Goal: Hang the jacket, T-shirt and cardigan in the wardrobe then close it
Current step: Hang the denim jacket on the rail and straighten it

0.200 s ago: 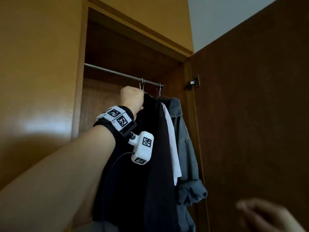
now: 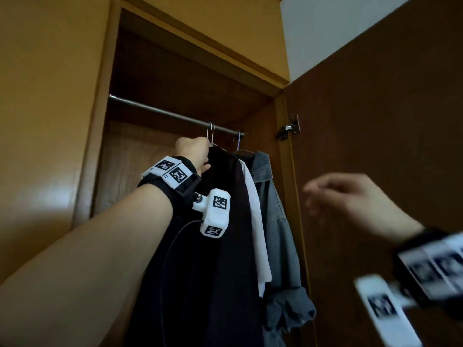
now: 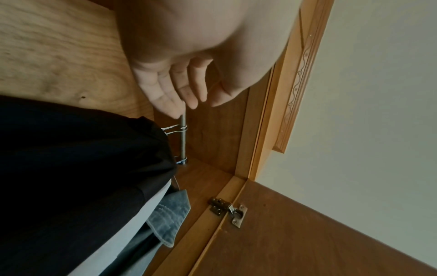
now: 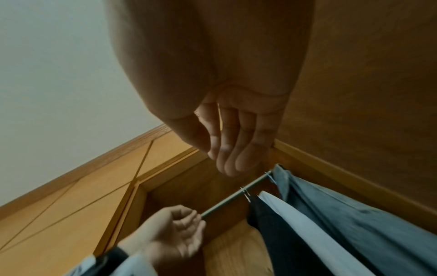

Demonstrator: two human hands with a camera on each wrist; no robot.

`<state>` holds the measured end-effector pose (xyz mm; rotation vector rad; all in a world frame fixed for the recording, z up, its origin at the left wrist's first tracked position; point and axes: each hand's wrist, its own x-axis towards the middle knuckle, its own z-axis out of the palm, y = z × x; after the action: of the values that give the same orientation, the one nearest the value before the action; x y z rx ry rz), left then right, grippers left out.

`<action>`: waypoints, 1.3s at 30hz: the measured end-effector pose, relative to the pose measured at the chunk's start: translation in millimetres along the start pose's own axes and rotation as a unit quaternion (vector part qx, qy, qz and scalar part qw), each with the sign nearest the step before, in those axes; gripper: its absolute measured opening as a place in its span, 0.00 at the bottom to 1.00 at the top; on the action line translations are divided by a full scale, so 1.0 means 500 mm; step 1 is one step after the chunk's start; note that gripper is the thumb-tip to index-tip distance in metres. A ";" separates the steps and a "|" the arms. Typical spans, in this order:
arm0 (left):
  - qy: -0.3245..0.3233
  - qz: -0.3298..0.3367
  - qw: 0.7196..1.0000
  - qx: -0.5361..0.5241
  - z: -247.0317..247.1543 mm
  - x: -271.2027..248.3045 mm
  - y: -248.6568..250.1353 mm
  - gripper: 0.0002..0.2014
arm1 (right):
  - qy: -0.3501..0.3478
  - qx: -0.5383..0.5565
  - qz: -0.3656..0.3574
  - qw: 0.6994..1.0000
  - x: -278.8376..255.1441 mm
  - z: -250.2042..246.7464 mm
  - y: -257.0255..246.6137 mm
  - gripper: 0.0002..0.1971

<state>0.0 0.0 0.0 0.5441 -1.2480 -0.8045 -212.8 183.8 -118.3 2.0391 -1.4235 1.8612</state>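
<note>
Head view: the black cardigan [image 2: 213, 246], white T-shirt [image 2: 255, 221] and grey denim jacket [image 2: 278, 216] all hang side by side on the wardrobe rail [image 2: 160, 111]. The left hand [image 2: 194, 152], fingers loosely curled and holding nothing, hovers beside the cardigan's hanger. The right hand [image 2: 350, 199], blurred and relaxed, is raised before the open door [image 2: 375, 146]. Hanging looks finished; closing the door comes next.

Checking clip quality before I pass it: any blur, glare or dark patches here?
Head view: right hand and its wrist markers smeared by motion; left hand sharp; soft glare on the closed door; black cardigan almost detail-less. Left wrist view: cardigan dark, hinge crisp. Right wrist view: slightly soft, dim.
</note>
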 end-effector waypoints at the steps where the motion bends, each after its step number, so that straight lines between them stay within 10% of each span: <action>1: -0.009 -0.005 1.000 -0.003 0.010 0.013 -0.004 0.15 | -0.001 0.019 -0.015 1.000 0.062 -0.001 -0.005 0.06; 8: -0.045 -0.020 0.994 0.094 0.112 0.073 -0.058 0.17 | -0.019 0.171 0.032 0.985 0.392 0.084 0.005 0.06; 14: -0.032 0.006 0.977 0.209 0.170 0.128 -0.104 0.16 | -0.069 0.058 0.064 0.994 0.569 0.186 0.152 0.07; 27: 0.005 0.079 0.919 0.385 0.135 0.191 -0.088 0.19 | -0.142 -0.114 0.050 0.982 0.605 0.303 0.145 0.20; 39: 0.228 0.120 0.905 0.339 -0.076 0.141 0.004 0.08 | -0.188 0.117 -0.012 0.975 0.554 0.455 -0.042 0.13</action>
<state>44.7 -56.4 35.0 1.0469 -1.1018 0.0069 -62.5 -95.0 50.8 2.6234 -1.2851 1.7750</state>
